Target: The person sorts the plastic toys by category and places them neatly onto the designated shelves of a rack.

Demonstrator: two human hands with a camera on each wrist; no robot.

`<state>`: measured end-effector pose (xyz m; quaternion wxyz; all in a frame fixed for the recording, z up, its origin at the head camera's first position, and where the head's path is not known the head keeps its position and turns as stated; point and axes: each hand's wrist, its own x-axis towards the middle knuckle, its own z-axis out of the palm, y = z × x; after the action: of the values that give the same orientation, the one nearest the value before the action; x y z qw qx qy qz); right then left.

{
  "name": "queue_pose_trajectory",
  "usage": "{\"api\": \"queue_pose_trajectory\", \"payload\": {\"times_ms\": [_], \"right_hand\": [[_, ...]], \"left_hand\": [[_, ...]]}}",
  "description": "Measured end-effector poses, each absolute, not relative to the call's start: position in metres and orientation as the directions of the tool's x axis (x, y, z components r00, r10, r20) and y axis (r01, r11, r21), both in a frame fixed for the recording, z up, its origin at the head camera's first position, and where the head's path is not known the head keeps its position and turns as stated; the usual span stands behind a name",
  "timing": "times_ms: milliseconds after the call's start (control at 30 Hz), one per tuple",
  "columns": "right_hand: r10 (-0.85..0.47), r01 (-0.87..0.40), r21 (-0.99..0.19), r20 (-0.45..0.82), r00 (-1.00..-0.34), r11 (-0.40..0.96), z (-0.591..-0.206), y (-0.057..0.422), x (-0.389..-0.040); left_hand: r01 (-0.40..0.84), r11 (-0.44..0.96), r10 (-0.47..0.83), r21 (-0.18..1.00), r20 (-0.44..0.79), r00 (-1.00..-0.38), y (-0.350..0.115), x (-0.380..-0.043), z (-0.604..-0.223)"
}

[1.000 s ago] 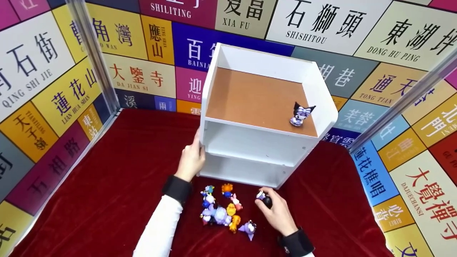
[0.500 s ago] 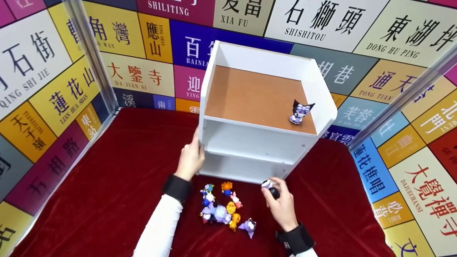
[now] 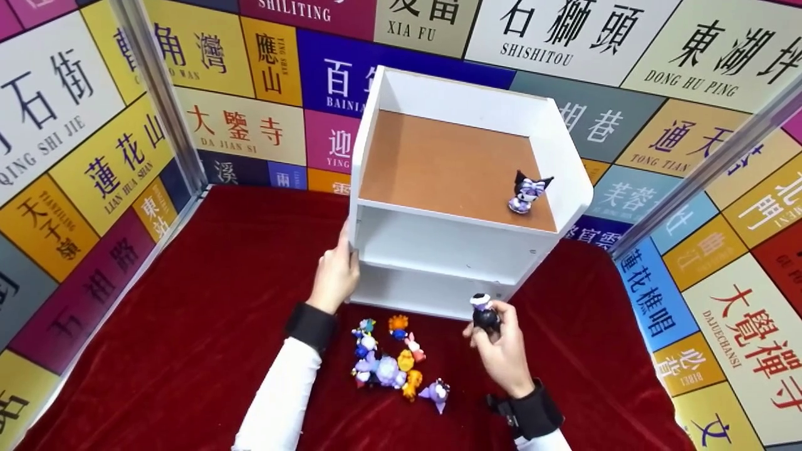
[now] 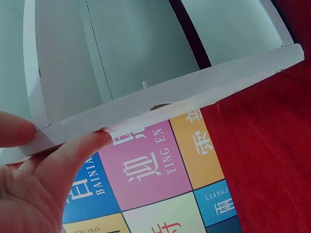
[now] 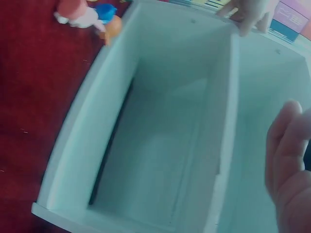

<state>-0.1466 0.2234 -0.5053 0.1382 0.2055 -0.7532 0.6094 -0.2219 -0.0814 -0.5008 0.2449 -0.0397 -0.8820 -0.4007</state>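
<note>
Shelf top [image 3: 438, 163]: bow-topped figurine [image 3: 528, 194]; right grip [image 3: 505, 354]: dark figurine [image 3: 485, 318].

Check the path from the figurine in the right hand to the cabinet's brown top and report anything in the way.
Nothing visible blocks the dark figurine, held in the right hand, from the brown top: no raised wall shows along the top's front. Only the bow-wearing figurine takes up a spot toward its right end.

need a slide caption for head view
Left grip on the side of the shelf, right grip around a black toy, a second toy on top, more toys on the red cloth.
</note>
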Motion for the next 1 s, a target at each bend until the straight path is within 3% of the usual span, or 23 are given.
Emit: {"api": "queue_pose_trajectory", "payload": {"times_ms": [133,333,567,833,1000], "right_hand": [[-0.155,-0.534,-0.838,0.517,-0.842,0.11,-0.499,0.226,-0.148],[-0.13,-0.534,-0.842,0.522,-0.843,0.083,-0.494,0.226,-0.145],[-0.138,-0.619,-0.768,0.604,-0.785,0.164,-0.489,0.228,-0.145],[-0.133,-0.555,-0.814,0.539,-0.832,0.173,-0.479,0.226,-0.141],[-0.128,-0.574,-0.765,0.564,-0.816,0.291,-0.474,0.226,-0.14]], "left_hand": [[0.263,0.68,-0.129,0.684,0.466,-0.875,-0.08,-0.222,-0.5],[0.247,0.686,-0.129,0.685,0.449,-0.884,-0.08,-0.22,-0.498],[0.247,0.683,-0.135,0.688,0.45,-0.883,-0.08,-0.221,-0.499],[0.255,0.682,-0.132,0.685,0.458,-0.879,-0.08,-0.221,-0.499],[0.259,0.683,-0.127,0.683,0.461,-0.878,-0.08,-0.221,-0.5]]}}
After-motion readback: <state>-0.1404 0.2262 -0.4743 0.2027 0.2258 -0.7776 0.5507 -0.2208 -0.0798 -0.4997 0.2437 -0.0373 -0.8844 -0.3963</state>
